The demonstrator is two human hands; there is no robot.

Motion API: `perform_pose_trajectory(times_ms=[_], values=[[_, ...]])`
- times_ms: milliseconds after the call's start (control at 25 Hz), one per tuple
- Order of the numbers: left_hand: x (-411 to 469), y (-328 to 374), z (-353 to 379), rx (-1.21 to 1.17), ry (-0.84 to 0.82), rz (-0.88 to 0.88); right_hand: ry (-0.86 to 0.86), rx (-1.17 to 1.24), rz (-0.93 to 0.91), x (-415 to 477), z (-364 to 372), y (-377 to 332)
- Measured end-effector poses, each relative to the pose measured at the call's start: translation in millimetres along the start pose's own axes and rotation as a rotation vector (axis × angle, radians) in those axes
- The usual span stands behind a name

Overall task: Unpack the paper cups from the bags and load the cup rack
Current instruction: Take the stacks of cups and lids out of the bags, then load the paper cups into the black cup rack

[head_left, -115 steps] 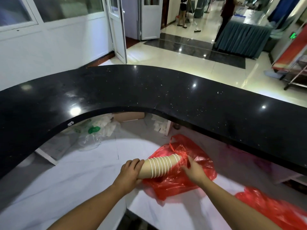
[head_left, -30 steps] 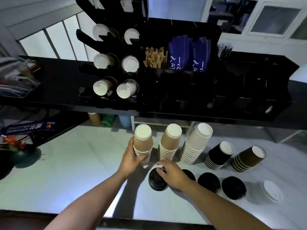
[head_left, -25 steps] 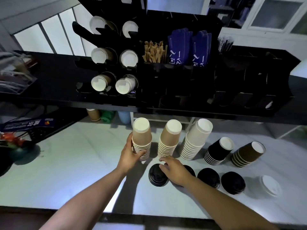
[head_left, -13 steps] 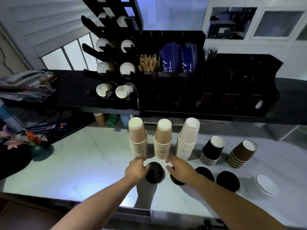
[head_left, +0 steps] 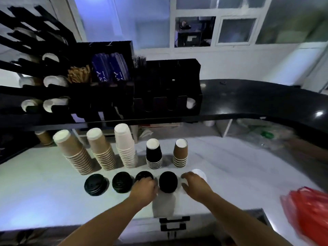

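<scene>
Five upside-down cup stacks stand in a row on the white worktop point(head_left: 44, 183): two tan stacks point(head_left: 74, 153) point(head_left: 102, 150), a white stack point(head_left: 126, 146), a black stack point(head_left: 154, 153) and a brown stack point(head_left: 180, 152). In front of them lie several black lid stacks point(head_left: 95, 184). My left hand point(head_left: 144, 188) curls over the third black lid stack point(head_left: 143, 175). My right hand point(head_left: 195, 185) grips the white lid stack point(head_left: 200, 174) at the row's right end. The black cup rack point(head_left: 44, 82) on the counter at upper left holds cups in its slots.
A black organiser point(head_left: 166, 86) with stirrers, blue packets and one cup sits beside the rack on the curved black counter point(head_left: 257, 98). A red plastic bag point(head_left: 308, 210) lies at the right edge. Clear bags point(head_left: 266, 135) sit under the counter. A drawer handle point(head_left: 174, 222) is below.
The tan stack pulled from the red bag now stands at the row's left end. Since half a second ago both hands slid right along the lids; the view swung right.
</scene>
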State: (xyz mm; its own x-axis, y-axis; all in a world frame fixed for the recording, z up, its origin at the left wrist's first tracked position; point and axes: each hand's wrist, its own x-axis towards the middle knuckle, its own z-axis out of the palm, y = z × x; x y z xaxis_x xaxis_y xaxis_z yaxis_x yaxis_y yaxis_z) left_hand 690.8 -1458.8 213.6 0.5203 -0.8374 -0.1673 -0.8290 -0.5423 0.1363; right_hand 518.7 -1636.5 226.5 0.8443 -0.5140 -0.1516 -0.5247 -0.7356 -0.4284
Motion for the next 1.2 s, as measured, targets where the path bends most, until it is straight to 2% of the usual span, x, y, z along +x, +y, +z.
perform_pose_trajectory(times_ms=[200,280,360,480,560,680,760,920,1040,1200], values=[[27,64,10,-0.016,-0.144,0.012,0.100,-0.007,0.072,-19,-14,61],[38,79,16,-0.075,-0.219,0.029,0.081,0.029,0.117,-18,-13,79],[48,95,23,-0.221,-0.225,0.064,0.038,0.123,0.190,-13,-10,93],[60,115,35,-0.629,-0.199,-0.098,-0.005,0.364,0.385,0,-3,101],[68,128,35,-0.801,-0.220,-0.225,-0.057,0.470,0.490,7,4,103],[85,136,36,-0.836,-0.277,-0.269,-0.145,0.569,0.550,17,18,108],[92,136,41,-0.843,-0.325,-0.263,-0.111,0.657,0.550,18,23,111],[96,136,47,-1.032,-0.348,-0.315,-0.047,0.912,0.601,14,21,109],[96,132,48,-1.223,-0.372,-0.406,-0.022,1.014,0.630,13,14,109],[97,134,41,-1.308,-0.342,-0.433,0.016,1.125,0.664,13,-10,108]])
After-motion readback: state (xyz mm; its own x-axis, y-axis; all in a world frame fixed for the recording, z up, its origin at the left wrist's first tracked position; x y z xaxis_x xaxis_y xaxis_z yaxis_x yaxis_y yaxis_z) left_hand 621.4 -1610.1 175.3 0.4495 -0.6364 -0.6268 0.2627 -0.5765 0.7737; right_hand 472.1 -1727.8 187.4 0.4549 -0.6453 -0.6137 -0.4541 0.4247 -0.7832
